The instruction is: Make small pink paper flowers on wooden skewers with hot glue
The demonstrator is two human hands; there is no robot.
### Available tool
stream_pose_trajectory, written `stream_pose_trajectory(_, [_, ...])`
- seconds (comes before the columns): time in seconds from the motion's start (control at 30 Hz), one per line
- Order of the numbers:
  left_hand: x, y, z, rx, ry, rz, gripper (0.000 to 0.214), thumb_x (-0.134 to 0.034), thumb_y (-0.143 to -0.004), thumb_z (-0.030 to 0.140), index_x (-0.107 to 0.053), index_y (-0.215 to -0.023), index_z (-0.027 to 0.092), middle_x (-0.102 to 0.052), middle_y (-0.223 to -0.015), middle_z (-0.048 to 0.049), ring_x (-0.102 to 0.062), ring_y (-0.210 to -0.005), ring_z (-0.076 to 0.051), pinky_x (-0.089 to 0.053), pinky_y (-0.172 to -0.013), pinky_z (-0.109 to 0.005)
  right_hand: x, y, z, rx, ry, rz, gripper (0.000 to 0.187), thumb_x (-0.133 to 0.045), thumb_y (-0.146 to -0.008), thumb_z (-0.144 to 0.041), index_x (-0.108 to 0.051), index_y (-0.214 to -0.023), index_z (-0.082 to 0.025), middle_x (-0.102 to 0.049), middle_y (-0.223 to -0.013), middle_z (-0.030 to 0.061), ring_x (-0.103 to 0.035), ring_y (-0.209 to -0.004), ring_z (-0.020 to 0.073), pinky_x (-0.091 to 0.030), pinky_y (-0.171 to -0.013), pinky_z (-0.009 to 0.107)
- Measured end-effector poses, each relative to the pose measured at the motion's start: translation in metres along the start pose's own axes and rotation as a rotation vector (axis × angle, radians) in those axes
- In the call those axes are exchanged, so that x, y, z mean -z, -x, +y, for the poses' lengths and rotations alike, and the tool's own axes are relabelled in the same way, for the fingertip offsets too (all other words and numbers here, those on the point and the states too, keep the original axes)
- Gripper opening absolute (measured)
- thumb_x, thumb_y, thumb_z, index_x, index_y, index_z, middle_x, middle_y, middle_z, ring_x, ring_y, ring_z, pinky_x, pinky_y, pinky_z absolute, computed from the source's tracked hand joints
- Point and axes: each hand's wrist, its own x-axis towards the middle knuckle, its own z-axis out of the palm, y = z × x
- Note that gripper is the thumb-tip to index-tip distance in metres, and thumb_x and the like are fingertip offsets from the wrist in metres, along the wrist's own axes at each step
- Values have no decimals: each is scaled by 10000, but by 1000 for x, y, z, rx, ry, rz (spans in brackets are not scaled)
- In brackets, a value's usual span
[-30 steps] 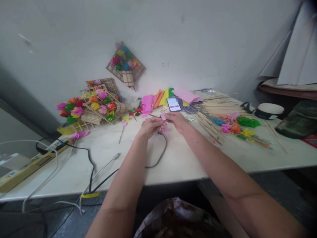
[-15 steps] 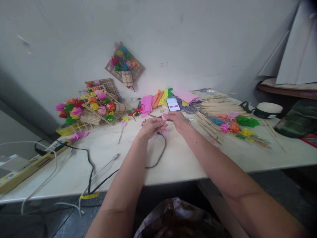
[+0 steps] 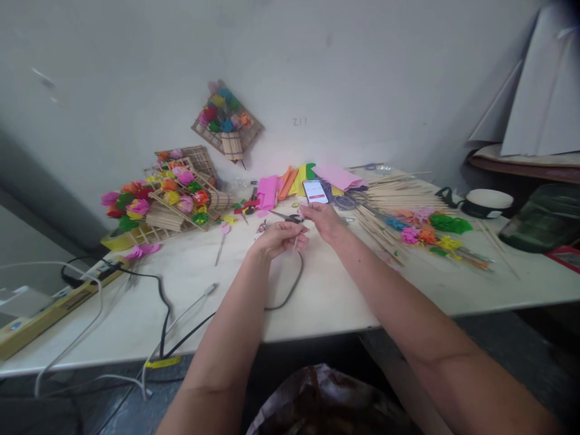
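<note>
My left hand [image 3: 280, 238] is above the middle of the table, thumb and forefinger pinched on a thin pale stick [image 3: 296, 243] that points downward. My right hand [image 3: 322, 220] is just beyond it to the right, its fingertips closed on a small pink paper piece [image 3: 301, 211]. A narrow gap separates the two hands. Dark-handled scissors [image 3: 292, 218] lie right behind my left fingers, partly covered by them. A pink petal on a stick [image 3: 225, 228] lies on the table to the left.
Paper flowers on bamboo lattices [image 3: 181, 196] are heaped at left. Folded coloured paper [image 3: 267, 192] and a phone [image 3: 315, 192] stand at the back. Bamboo sticks [image 3: 399, 193] and loose flowers [image 3: 426, 234] spread rightward. Cables [image 3: 164, 302] and a power strip [image 3: 67, 305] cross the left side.
My hands have drawn slightly apart; the left is a little lower and nearer to me. More of the scissors shows behind them. The pink paper stays at my right fingertips.
</note>
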Motion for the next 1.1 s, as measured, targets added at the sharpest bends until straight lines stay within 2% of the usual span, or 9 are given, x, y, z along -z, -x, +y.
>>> stream_pose_trajectory(0.23, [-3, 0, 1, -24, 61, 27, 175, -698, -661, 185, -646, -781, 69, -660, -598, -65, -583, -436, -127, -450, -445, -224, -1, 5, -4, -72, -70, -142, 229, -738, -595, -395, -686, -671, -185, -687, -835, 42, -566, -711, 132, -433, -714, 293])
stream_pose_trajectory(0.3, [-3, 0, 1, -21, 65, 33, 171, -692, -670, 182, -645, -789, 69, -658, -596, -64, -586, -442, -125, -452, -447, -220, -1, 6, -4, -78, -48, -154, 231, -741, -585, -398, -684, -647, -184, -690, -857, 51, -581, -741, 146, -436, -722, 298])
stream_pose_trajectory(0.4, [-3, 0, 0, -4, 66, 31, 163, -686, -681, 190, -640, -782, 71, -654, -589, -60, -584, -439, -118, -460, -452, -216, -1, 5, -2, -70, 2, -115, 223, -754, -554, -385, -673, -607, -184, -691, -832, 52, -590, -767, 163, -435, -735, 302])
stream_pose_trajectory(0.57, [-4, -1, -2, 3, 74, 24, 164, -688, -679, 193, -636, -776, 71, -651, -581, -58, -574, -426, -110, -462, -449, -214, -3, 5, -2, -37, 45, -58, 242, -749, -549, -393, -689, -656, -184, -659, -687, 19, -577, -706, 152, -429, -736, 299])
stream_pose_trajectory(0.67, [-4, -2, -1, -22, 83, 51, 168, -690, -675, 191, -640, -786, 75, -655, -588, -60, -580, -439, -108, -461, -453, -205, -4, 6, -3, -30, 21, -84, 239, -734, -585, -405, -689, -661, -183, -666, -725, 21, -566, -679, 134, -430, -717, 283])
stream_pose_trajectory(0.77, [-3, -2, -1, -57, 70, 102, 182, -700, -662, 191, -647, -789, 71, -672, -630, -79, -607, -482, -122, -483, -486, -216, -1, 5, -1, -30, -27, -126, 289, -686, -648, -454, -698, -759, -188, -676, -816, 30, -577, -689, 129, -439, -713, 285])
stream_pose_trajectory(0.93, [-2, -3, 0, -102, 5, 193, 232, -730, -631, 212, -650, -788, 61, -683, -674, -105, -631, -526, -153, -515, -530, -259, 6, -1, 0, -72, -57, 29, 370, -663, -632, -541, -666, -744, -188, -672, -740, 35, -609, -658, 154, -457, -700, 309])
stream_pose_trajectory(1.03, [-3, -3, 0, -115, -35, 207, 264, -744, -622, 238, -651, -790, 56, -683, -688, -111, -636, -539, -157, -519, -534, -261, 5, -1, -2, -119, -57, 30, 424, -585, -674, -604, -660, -745, -193, -678, -737, 49, -615, -644, 167, -465, -692, 320])
stream_pose_trajectory(1.1, [-4, -2, 0, -112, -62, 209, 281, -748, -621, 252, -652, -798, 56, -684, -701, -113, -638, -547, -155, -520, -535, -255, 3, 0, -3, -115, -41, 6, 403, -623, -650, -582, -663, -727, -189, -681, -729, 51, -610, -638, 166, -465, -699, 321])
